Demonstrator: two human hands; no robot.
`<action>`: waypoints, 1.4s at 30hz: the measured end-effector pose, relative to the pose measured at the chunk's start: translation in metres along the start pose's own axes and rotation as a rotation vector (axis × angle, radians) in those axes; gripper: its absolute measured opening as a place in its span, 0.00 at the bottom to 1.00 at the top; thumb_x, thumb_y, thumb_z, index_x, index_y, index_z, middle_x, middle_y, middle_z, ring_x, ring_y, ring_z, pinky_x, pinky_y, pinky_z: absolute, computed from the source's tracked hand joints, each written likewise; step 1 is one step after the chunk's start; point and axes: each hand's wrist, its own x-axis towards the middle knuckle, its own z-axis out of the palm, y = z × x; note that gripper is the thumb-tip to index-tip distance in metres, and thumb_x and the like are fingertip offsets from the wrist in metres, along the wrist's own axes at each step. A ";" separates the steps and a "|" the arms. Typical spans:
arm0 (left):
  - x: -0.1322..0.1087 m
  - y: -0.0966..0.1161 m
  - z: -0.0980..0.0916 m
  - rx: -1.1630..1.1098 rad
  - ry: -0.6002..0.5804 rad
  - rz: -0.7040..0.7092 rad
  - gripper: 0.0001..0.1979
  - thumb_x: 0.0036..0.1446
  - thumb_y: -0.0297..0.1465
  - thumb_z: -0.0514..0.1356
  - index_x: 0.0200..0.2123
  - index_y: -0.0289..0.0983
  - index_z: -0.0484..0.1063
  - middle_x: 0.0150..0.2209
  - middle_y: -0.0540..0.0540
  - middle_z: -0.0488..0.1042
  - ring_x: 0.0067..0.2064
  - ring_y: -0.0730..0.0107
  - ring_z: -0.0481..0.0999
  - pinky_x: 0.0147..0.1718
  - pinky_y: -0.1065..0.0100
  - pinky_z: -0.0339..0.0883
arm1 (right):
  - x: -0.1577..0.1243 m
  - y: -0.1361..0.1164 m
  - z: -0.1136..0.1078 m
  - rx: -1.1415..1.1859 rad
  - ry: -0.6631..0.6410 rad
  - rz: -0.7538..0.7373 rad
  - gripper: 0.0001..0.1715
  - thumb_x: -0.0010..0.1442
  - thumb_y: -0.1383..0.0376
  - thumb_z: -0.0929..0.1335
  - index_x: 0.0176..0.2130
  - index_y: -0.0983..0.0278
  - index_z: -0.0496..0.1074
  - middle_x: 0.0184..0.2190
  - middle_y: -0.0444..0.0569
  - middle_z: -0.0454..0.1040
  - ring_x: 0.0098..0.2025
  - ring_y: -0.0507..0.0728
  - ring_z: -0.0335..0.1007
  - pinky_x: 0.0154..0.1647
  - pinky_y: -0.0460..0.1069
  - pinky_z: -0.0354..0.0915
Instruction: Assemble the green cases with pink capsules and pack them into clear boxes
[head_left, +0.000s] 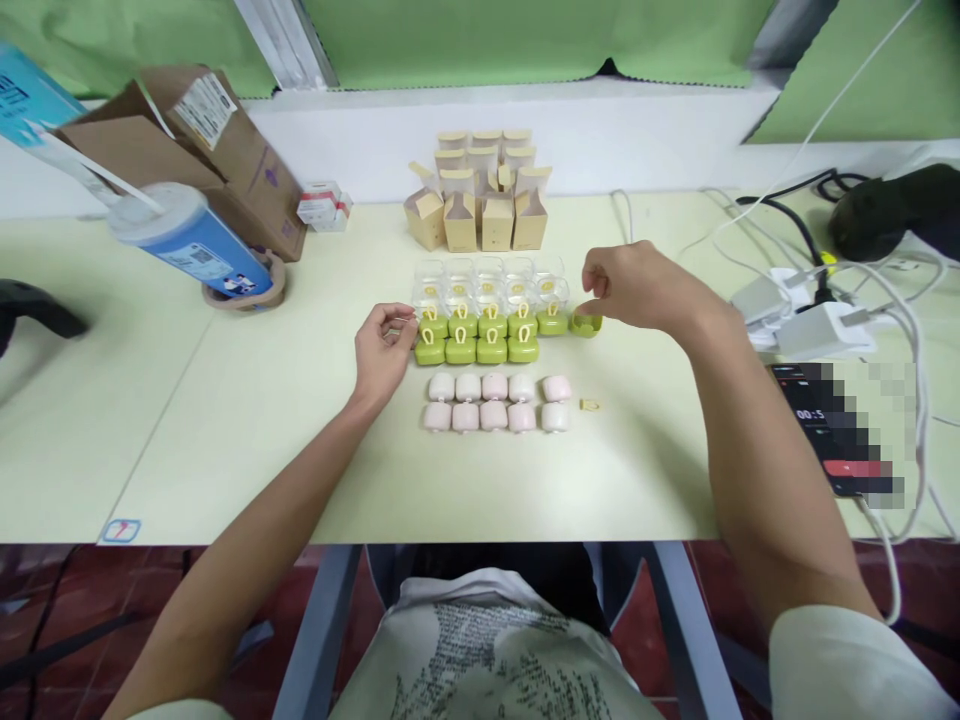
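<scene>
My right hand (622,285) is closed, its fingertips at the rim of an open green case (587,322) at the right end of the rows. My left hand (384,350) rests on the table with loosely bent fingers, against the left end of the green cases (492,350). Most of these small, rounded cases carry a pale yellow loop (523,335); one green case (553,322) at the right shows none. Clear plastic covers (489,285) stand in rows behind them. Nearer me sit two rows of pink and white cases (493,415). A small yellow piece (590,405) lies beside these.
Open kraft boxes (460,222) stand by the wall. At the left are a cardboard box (255,180), a blue cup (202,245) in a holder, and a small white box (324,206). Power strips (817,325), cables and a phone (825,420) lie at the right.
</scene>
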 end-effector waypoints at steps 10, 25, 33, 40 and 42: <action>-0.001 0.001 -0.002 0.012 0.028 0.006 0.11 0.61 0.38 0.70 0.42 0.40 0.77 0.45 0.44 0.81 0.41 0.67 0.80 0.37 0.68 0.76 | -0.008 -0.002 -0.007 -0.200 -0.311 0.188 0.24 0.65 0.57 0.78 0.56 0.66 0.82 0.50 0.63 0.84 0.45 0.70 0.83 0.39 0.58 0.71; 0.024 0.163 0.043 0.155 -0.417 0.762 0.19 0.65 0.52 0.73 0.51 0.49 0.80 0.57 0.43 0.80 0.64 0.47 0.81 0.57 0.47 0.85 | -0.053 -0.038 -0.042 0.575 0.019 -0.197 0.31 0.63 0.36 0.78 0.41 0.60 0.86 0.33 0.52 0.86 0.34 0.61 0.81 0.33 0.55 0.73; 0.022 0.140 0.033 0.128 -0.338 0.535 0.25 0.59 0.36 0.78 0.57 0.47 0.76 0.59 0.44 0.75 0.64 0.51 0.81 0.53 0.52 0.88 | -0.025 -0.018 0.024 0.065 -0.642 -0.227 0.21 0.56 0.59 0.83 0.21 0.57 0.75 0.17 0.42 0.77 0.20 0.56 0.78 0.20 0.49 0.69; 0.020 0.142 0.031 0.012 -0.356 0.510 0.25 0.54 0.23 0.78 0.53 0.46 0.79 0.57 0.46 0.75 0.63 0.53 0.82 0.55 0.53 0.86 | -0.016 -0.011 0.018 0.096 -0.591 -0.256 0.16 0.51 0.67 0.80 0.19 0.57 0.76 0.19 0.45 0.80 0.23 0.60 0.80 0.21 0.53 0.70; 0.019 0.144 0.031 0.018 -0.370 0.515 0.23 0.55 0.22 0.76 0.51 0.45 0.79 0.56 0.46 0.76 0.63 0.54 0.82 0.55 0.54 0.86 | -0.023 -0.010 -0.002 0.212 -0.350 -0.319 0.06 0.58 0.62 0.78 0.28 0.56 0.83 0.28 0.47 0.86 0.29 0.61 0.82 0.29 0.56 0.77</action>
